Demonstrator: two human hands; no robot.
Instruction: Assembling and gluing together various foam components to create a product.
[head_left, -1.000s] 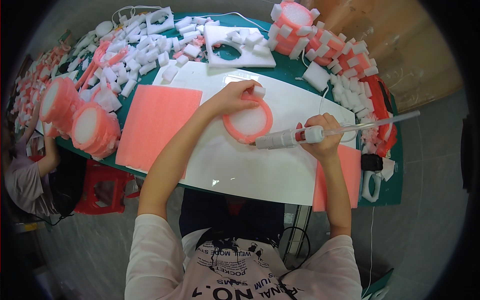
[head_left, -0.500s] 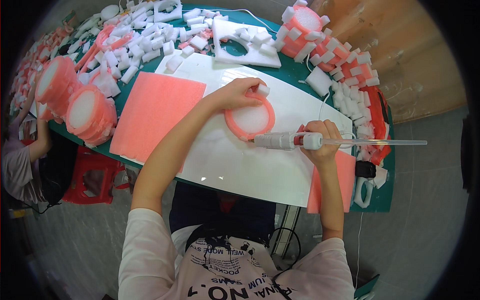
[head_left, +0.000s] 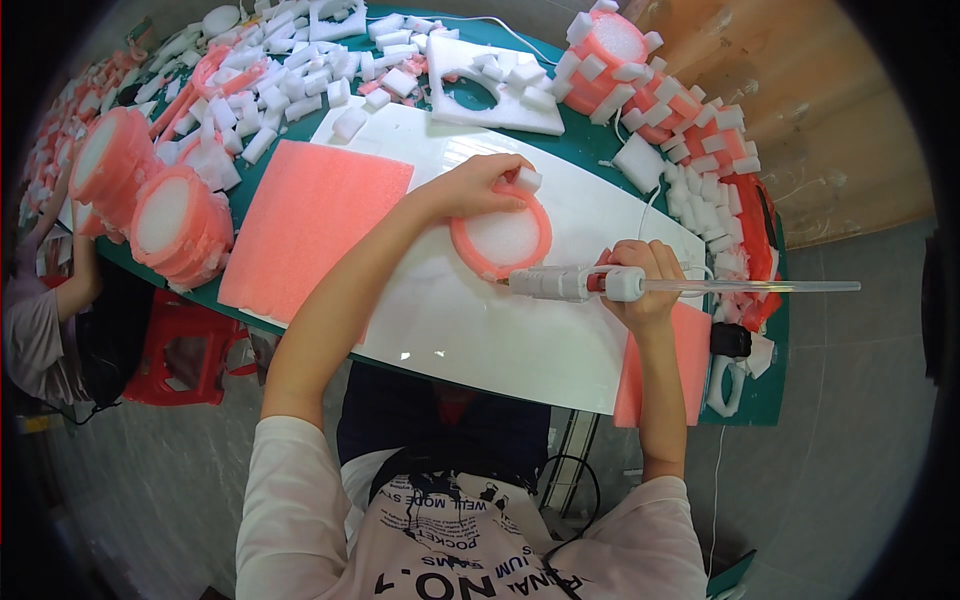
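The person's left forearm slanted across the white board [head_left: 480, 345], the left hand [head_left: 475, 187] bent over with thumb and fingers clamped on the far rim of the pink-edged foam disc [head_left: 500, 240], which lay mid-board. A white foam block [head_left: 528, 180] sat at those fingertips. Above the board's right part, the right hand [head_left: 648, 275], forearm upright, was wrapped around a hot-glue gun [head_left: 555, 283], nozzle at the disc's near rim.

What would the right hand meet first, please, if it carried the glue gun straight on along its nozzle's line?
Most likely the lower edge of the pink foam ring: the glue gun in the right hand points its nozzle there, though contact and exact depth are unclear.
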